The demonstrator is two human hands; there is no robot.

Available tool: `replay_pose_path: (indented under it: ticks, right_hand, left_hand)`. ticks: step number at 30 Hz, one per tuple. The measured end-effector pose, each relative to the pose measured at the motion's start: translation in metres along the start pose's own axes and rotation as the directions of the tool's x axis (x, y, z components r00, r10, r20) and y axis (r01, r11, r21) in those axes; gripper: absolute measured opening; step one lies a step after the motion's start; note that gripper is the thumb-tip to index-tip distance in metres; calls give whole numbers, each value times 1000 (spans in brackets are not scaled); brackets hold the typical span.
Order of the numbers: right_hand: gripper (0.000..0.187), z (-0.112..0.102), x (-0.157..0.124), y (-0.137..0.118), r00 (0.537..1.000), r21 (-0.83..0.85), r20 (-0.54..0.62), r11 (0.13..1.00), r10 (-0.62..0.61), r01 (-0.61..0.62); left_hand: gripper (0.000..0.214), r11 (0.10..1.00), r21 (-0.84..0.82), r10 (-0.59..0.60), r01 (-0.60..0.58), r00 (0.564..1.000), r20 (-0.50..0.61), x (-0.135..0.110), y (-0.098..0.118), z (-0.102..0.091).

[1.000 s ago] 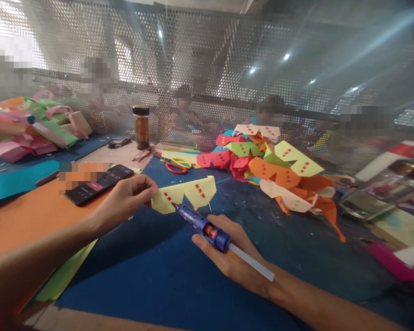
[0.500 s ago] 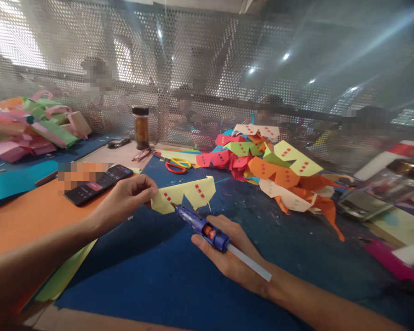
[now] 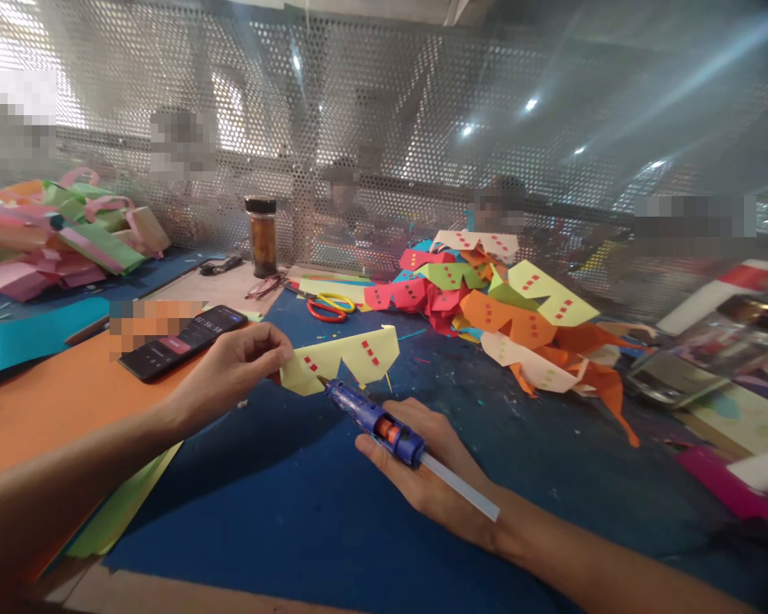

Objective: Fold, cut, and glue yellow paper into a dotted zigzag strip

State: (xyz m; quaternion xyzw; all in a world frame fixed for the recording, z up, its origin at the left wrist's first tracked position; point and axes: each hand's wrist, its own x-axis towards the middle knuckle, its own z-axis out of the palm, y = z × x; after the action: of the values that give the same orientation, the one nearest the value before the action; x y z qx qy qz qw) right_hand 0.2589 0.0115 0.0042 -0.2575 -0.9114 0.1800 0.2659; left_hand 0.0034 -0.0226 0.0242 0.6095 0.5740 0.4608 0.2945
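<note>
My left hand pinches the left end of a pale yellow paper mask, a folded pair-of-glasses shape with rows of small red squares. My right hand is closed around a blue glue gun, with a whitish glue stick poking out of its back end. The gun's nozzle points at the mask's lower left part, beside the red squares; whether it touches the paper I cannot tell. Some fingers of my right hand are hidden beneath the gun.
Finished-looking paper masks are heaped at the right. Scissors, a jar and a phone lie or stand behind my left hand. Folded paper pieces are piled far left. A clear container stands right, before a perforated metal screen.
Almost nothing differs. Both hands, the mask and the glue gun keep nearly the same place; the back end of the glue stick has shifted very slightly toward the gun.
</note>
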Motion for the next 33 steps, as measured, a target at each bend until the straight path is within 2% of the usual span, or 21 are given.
replay_pose_path:
  ticks: [16, 33]
  right_hand:
    - [34, 1, -1, 3, 1000, -8, 5, 1000, -19, 19]
    - [34, 0, -1, -2, 999, 27, 12, 999, 33, -33]
  left_hand:
    - [22, 1000, -3, 5, -5, 1000, -8, 0, 1, 0]
    - [23, 1000, -11, -7, 8, 1000, 10, 0, -2, -1]
